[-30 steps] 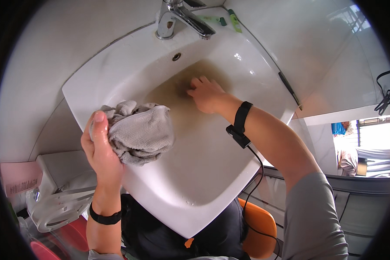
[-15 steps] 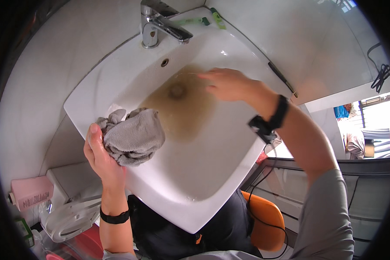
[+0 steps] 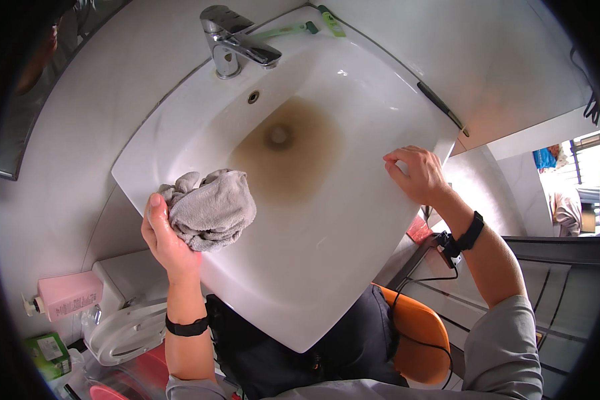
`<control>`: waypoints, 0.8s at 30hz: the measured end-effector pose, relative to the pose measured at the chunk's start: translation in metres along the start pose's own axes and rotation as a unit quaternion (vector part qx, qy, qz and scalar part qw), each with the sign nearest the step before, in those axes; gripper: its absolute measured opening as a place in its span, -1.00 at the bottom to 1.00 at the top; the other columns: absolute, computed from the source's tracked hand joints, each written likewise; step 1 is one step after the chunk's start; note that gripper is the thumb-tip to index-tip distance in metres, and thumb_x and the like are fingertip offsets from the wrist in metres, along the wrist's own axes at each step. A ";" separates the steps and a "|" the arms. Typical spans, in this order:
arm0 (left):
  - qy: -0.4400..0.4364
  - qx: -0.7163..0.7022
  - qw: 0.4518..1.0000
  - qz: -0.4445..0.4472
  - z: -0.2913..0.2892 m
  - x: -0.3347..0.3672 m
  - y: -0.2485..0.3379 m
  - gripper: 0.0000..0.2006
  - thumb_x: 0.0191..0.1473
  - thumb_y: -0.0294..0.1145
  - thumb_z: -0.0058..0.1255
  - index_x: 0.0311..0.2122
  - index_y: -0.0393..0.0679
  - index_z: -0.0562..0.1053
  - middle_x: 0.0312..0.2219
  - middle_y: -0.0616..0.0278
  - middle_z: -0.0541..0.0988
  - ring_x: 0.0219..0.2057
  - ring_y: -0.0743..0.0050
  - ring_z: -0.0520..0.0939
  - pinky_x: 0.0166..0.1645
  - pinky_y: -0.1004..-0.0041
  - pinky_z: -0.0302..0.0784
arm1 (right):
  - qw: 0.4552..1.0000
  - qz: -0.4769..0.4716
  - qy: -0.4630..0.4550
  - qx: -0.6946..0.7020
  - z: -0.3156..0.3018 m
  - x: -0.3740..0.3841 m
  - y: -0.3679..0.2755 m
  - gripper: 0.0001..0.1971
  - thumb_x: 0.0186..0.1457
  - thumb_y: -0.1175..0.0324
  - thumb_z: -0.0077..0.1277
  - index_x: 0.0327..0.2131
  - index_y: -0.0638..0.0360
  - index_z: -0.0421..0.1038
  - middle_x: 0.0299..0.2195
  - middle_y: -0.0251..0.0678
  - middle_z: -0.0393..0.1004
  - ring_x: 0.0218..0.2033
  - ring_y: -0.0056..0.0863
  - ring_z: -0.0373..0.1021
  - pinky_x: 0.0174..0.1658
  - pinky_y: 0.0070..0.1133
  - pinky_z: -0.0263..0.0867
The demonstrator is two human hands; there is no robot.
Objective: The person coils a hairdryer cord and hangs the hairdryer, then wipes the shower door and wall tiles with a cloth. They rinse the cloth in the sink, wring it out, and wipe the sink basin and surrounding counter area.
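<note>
A crumpled grey cloth (image 3: 213, 212) is bunched up in my left hand (image 3: 170, 243), which is closed around its left side, thumb uppermost, above the left edge of the white sink (image 3: 287, 280). Murky brownish water (image 3: 280, 167) lies in the basin, with the round drain (image 3: 278, 137) dimly visible through it. Over the right side of the basin is my right hand (image 3: 418, 177), holding nothing, its fingers loosely bent and the thumb apart from them. Part of the cloth is hidden behind my left fingers.
A chrome faucet (image 3: 237, 43) stands at the far rim. Beside it lie a green-handled item (image 3: 283, 31) and a green tube (image 3: 331, 21). A dark pen-like stick (image 3: 441, 107) rests on the right rim. A pink bottle (image 3: 70, 295) is at left, an orange seat (image 3: 420, 333) below right.
My right hand has drawn back from over the water toward the right rim. My left hand still holds the cloth in nearly the same place. The view has shifted slightly.
</note>
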State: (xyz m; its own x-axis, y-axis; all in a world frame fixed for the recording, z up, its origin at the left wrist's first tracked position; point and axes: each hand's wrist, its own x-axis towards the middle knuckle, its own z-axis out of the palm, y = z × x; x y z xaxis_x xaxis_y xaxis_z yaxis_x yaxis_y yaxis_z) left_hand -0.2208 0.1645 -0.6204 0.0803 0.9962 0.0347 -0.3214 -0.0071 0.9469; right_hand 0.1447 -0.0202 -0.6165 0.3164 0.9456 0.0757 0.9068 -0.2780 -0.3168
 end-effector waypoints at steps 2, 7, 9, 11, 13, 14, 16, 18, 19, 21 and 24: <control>-0.004 0.007 1.000 0.003 -0.001 -0.001 0.005 -0.64 0.24 -0.13 -0.07 -0.51 -0.16 0.34 -0.53 0.39 0.35 -0.45 0.62 0.38 -0.28 0.54 0.31 | 1.000 0.010 -0.001 0.011 0.000 0.000 -0.003 -0.80 0.04 0.27 0.03 -0.37 0.15 0.57 -0.43 -0.18 0.56 -0.35 -0.18 0.48 -0.23 -0.34 0.38; 0.004 0.022 1.000 0.009 0.007 -0.003 0.004 -0.65 0.23 -0.12 -0.07 -0.46 -0.20 0.40 -0.51 0.36 0.40 -0.42 0.58 0.42 -0.25 0.52 0.35 | 0.999 0.039 -0.001 0.016 -0.001 -0.005 0.000 -0.84 0.02 0.30 0.03 -0.40 0.12 0.56 -0.46 -0.22 0.55 -0.41 -0.18 0.48 -0.27 -0.35 0.38; 0.025 0.016 1.000 0.005 0.012 -0.005 0.006 -0.65 0.23 -0.12 -0.07 -0.44 -0.22 0.41 -0.50 0.35 0.42 -0.41 0.57 0.44 -0.23 0.51 0.37 | 0.999 0.037 0.012 0.029 0.000 -0.004 -0.001 -0.85 0.00 0.31 0.03 -0.42 0.13 0.55 -0.48 -0.23 0.55 -0.42 -0.19 0.48 -0.28 -0.35 0.38; 0.018 0.011 1.000 0.003 0.016 -0.007 0.011 -0.64 0.23 -0.12 -0.06 -0.44 -0.23 0.42 -0.49 0.34 0.43 -0.41 0.56 0.45 -0.22 0.50 0.39 | 0.999 0.038 0.017 0.035 0.001 -0.005 -0.003 -0.85 0.00 0.31 0.03 -0.43 0.13 0.55 -0.49 -0.23 0.55 -0.43 -0.19 0.48 -0.29 -0.35 0.37; 0.006 0.020 1.000 0.008 0.012 -0.006 0.008 -0.65 0.23 -0.12 -0.06 -0.44 -0.22 0.42 -0.49 0.34 0.43 -0.41 0.57 0.45 -0.22 0.51 0.38 | 0.998 0.039 0.022 0.037 0.002 -0.005 -0.001 -0.85 0.00 0.31 0.03 -0.43 0.14 0.54 -0.49 -0.23 0.55 -0.43 -0.19 0.48 -0.30 -0.36 0.37; -0.004 0.030 0.999 0.013 0.009 -0.005 0.005 -0.65 0.23 -0.12 -0.06 -0.44 -0.22 0.42 -0.48 0.34 0.44 -0.41 0.58 0.45 -0.22 0.51 0.38 | 0.998 0.038 0.030 0.036 0.002 -0.006 0.000 -0.85 0.00 0.31 0.03 -0.43 0.14 0.54 -0.49 -0.23 0.55 -0.43 -0.19 0.48 -0.31 -0.36 0.37; -0.009 0.026 1.000 0.014 0.004 -0.001 0.001 -0.65 0.23 -0.12 -0.06 -0.44 -0.22 0.42 -0.48 0.34 0.44 -0.41 0.58 0.44 -0.23 0.52 0.38 | 0.998 0.036 0.038 0.035 0.003 -0.006 0.001 -0.85 0.00 0.31 0.04 -0.43 0.14 0.54 -0.50 -0.23 0.54 -0.44 -0.19 0.48 -0.31 -0.36 0.37; -0.014 0.022 1.000 0.016 -0.006 0.003 -0.003 -0.65 0.23 -0.12 -0.06 -0.44 -0.22 0.42 -0.48 0.34 0.44 -0.41 0.59 0.44 -0.24 0.53 0.37 | 0.998 0.036 0.036 0.033 0.002 -0.005 0.000 -0.85 0.00 0.31 0.03 -0.44 0.13 0.54 -0.50 -0.24 0.55 -0.43 -0.20 0.48 -0.31 -0.36 0.37; -0.033 0.027 0.999 0.012 -0.014 0.006 -0.005 -0.64 0.25 -0.12 -0.11 -0.34 -0.29 0.43 -0.35 0.15 0.51 -0.30 0.43 0.53 -0.13 0.44 0.44 | 0.998 0.035 0.036 0.033 0.000 -0.004 -0.002 -0.85 0.00 0.31 0.03 -0.44 0.13 0.54 -0.50 -0.24 0.55 -0.43 -0.20 0.48 -0.31 -0.36 0.37; -0.051 0.031 0.998 0.013 -0.019 0.008 -0.008 -0.60 0.28 -0.13 -0.17 -0.24 -0.36 0.45 -0.22 -0.04 0.58 -0.19 0.26 0.61 -0.03 0.35 0.51 | 1.000 0.017 0.008 0.002 -0.004 0.001 -0.005 -0.87 0.00 0.32 0.03 -0.45 0.11 0.55 -0.52 -0.25 0.55 -0.44 -0.21 0.48 -0.31 -0.39 0.39; -0.054 0.028 0.998 0.003 -0.016 0.007 -0.010 -0.59 0.25 -0.10 -0.13 -0.23 -0.36 0.45 -0.20 -0.08 0.59 -0.20 0.26 0.62 -0.04 0.34 0.51 | 0.991 0.015 -0.125 -0.037 -0.008 0.005 -0.002 -0.72 0.14 0.13 -0.05 -0.25 0.05 0.57 -0.27 -0.17 0.58 -0.19 -0.20 0.49 -0.08 -0.33 0.36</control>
State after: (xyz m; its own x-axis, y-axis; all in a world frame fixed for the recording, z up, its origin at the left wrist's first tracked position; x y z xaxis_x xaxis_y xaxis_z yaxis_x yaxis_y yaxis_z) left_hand -0.2325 0.1729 -0.6346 0.1809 0.9809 0.0715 -0.2699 -0.0204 0.9627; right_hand 0.1471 -0.0167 -0.6079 0.2728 0.9466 -0.1717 0.9188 -0.3092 -0.2453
